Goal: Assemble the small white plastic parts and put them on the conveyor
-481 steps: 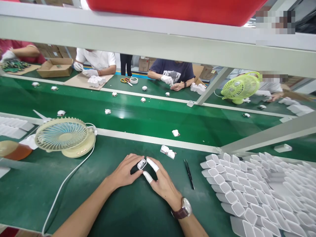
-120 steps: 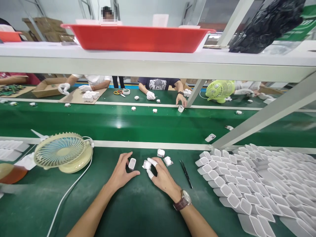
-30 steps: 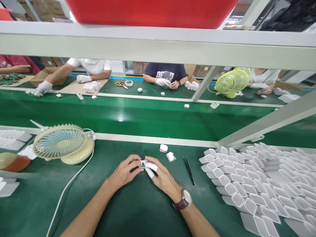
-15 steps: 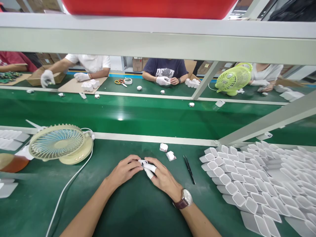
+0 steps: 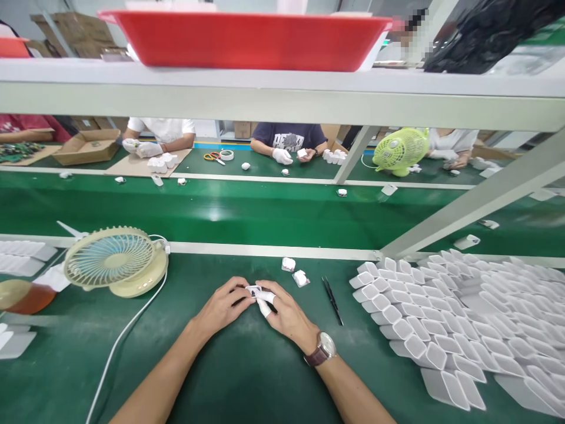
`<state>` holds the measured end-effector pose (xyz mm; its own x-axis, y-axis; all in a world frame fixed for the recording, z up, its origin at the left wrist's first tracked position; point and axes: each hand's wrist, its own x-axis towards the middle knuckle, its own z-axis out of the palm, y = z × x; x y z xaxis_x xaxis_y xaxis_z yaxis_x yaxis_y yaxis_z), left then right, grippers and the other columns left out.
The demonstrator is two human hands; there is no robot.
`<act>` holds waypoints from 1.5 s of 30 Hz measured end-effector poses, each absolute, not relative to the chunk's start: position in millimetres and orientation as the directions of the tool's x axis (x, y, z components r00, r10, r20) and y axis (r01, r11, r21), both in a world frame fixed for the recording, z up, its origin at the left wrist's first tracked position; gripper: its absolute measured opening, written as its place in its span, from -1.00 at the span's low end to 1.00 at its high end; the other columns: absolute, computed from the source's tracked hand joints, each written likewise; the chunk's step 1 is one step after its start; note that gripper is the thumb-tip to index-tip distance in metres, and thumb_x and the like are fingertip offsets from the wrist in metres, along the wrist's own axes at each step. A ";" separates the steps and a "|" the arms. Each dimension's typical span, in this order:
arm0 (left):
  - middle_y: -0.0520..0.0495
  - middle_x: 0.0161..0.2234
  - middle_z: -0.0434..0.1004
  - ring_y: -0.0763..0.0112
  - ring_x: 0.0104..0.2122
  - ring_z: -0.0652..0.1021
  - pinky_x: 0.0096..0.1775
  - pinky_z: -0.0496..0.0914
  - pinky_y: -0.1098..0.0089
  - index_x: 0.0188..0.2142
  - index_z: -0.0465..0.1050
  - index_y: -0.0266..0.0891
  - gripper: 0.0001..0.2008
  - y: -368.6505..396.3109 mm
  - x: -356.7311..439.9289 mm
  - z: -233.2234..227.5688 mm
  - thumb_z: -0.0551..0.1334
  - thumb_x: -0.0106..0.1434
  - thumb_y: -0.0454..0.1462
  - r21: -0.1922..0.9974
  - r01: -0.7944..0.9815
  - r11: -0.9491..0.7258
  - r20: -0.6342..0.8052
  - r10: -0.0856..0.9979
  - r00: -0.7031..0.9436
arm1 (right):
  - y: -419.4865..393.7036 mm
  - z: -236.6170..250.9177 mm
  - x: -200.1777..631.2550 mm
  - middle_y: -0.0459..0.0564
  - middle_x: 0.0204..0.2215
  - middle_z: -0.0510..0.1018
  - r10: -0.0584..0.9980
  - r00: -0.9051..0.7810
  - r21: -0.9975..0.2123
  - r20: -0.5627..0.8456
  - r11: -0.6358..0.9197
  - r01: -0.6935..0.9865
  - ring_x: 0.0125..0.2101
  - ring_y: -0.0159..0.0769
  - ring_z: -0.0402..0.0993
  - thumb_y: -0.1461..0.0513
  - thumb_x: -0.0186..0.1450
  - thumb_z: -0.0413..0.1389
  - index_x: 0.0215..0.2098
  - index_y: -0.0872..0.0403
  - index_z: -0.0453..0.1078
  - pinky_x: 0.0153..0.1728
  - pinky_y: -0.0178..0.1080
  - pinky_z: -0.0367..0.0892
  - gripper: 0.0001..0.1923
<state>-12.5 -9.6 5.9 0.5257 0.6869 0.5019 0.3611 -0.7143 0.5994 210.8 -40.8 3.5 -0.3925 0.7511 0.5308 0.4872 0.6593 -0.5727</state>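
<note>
A small white plastic housing (image 5: 253,290) with dark parts inside is pinched between my two hands over the green bench. My left hand (image 5: 227,305) grips its left side with thumb and fingers closed. On the right side my right hand (image 5: 282,307) holds it, with white covers on the thumb and a finger and a watch on the wrist. Beyond my right hand lie two small white assemblies, one farther back (image 5: 288,264) and one nearer (image 5: 301,278). Black tweezers (image 5: 332,301) rest to their right. Fingers hide much of the held housing.
A fan (image 5: 110,259) with a white cable stands at left. Many translucent white sleeves (image 5: 441,330) fill the right side. A slanted post (image 5: 468,191) and a shelf with a red tray (image 5: 256,41) stand ahead. Across the green conveyor (image 5: 247,215), co-workers handle small parts.
My view has tilted up and shifted slightly, showing more of the red tray. Both hands keep hold of the white housing. Across the conveyor, a co-worker's gloved hands have come together.
</note>
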 end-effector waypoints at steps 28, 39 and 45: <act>-0.12 -0.29 0.65 0.51 -0.37 0.64 -0.30 0.60 0.59 -0.26 0.57 -0.32 -0.91 7.9 -5.2 11.5 0.39 0.33 -0.31 0.723 -0.650 0.235 -0.347 0.937 -0.047 | -42.5 -0.3 209.2 0.18 0.13 0.53 0.764 -0.427 -0.463 0.484 0.637 0.616 0.10 -0.09 0.54 0.25 0.52 -0.02 0.24 0.05 0.30 0.15 0.07 0.50 -0.66; -0.05 -0.37 0.66 0.39 -0.41 0.62 -0.32 0.56 0.45 -0.28 0.63 -0.30 -0.66 -1.9 0.2 9.9 0.60 -0.04 -0.27 0.927 -0.328 0.185 -0.171 0.983 0.073 | -43.2 7.2 207.5 0.12 0.06 0.58 0.765 -0.442 -0.446 0.469 0.637 0.628 0.01 -0.11 0.56 0.30 0.47 0.04 0.12 0.04 0.40 0.10 0.04 0.50 -0.72; -0.11 -0.22 0.66 0.27 -0.25 0.67 -0.17 0.57 0.34 -0.10 0.58 -0.22 -0.58 32.1 14.6 7.4 0.51 0.05 -0.17 0.997 0.045 -0.070 0.069 0.997 0.015 | -45.8 8.8 207.8 0.10 0.04 0.58 0.778 -0.417 -0.452 0.470 0.618 0.643 -0.01 -0.14 0.56 0.31 0.45 0.06 0.03 0.04 0.46 0.13 0.01 0.47 -0.77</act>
<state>14.6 32.1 7.4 0.0152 0.9975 0.0695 0.0450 -0.0701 0.9965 207.8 -45.8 8.8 -0.4166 0.7782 0.4700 0.6433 0.6176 -0.4524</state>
